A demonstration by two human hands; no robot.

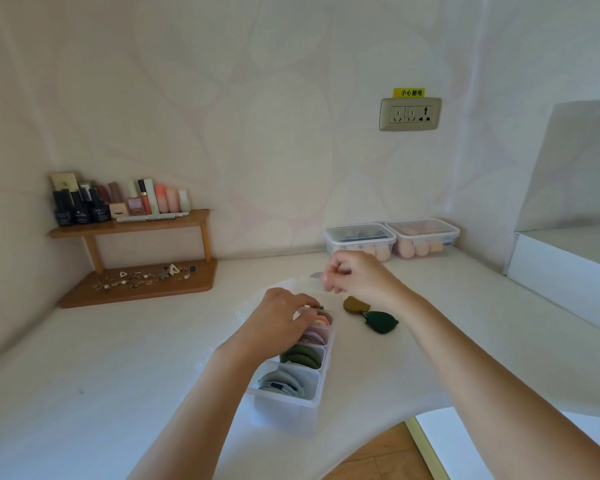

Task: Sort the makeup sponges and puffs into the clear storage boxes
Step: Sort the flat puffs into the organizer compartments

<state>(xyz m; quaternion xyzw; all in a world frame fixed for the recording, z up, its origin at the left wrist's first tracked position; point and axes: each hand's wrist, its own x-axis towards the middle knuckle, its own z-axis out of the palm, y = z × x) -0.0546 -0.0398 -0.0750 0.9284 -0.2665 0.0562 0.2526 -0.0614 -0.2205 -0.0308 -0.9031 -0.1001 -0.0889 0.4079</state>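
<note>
1. Hands first: the left hand (284, 317) is bent down over the far end of the divided clear box (288, 407), with its fingertips among the puffs in the farthest compartments. I cannot tell whether it grips one. The right hand (355, 275) hovers just beyond that end with its fingers curled in. It is blurred, and I cannot make out whether it holds anything.
2. The box lies on the tabletop (118, 375), its long axis running away from the person and leaning a little rightward. Its row of compartments holds puffs standing on edge: pale blue nearest, then green, then pinkish ones.
3. Two puffs lie loose, an olive puff (355, 304) and a dark green puff (381, 322). They touch at their narrow ends, just right of the box's far end, between it and the right forearm.
4. The right hand looks the nearer one for them. Going by colour, the green compartment (302, 355) lies back toward the person from there.
5. Two lidded boxes (359, 239) of sponges stand by the wall, well apart from all this.
</note>
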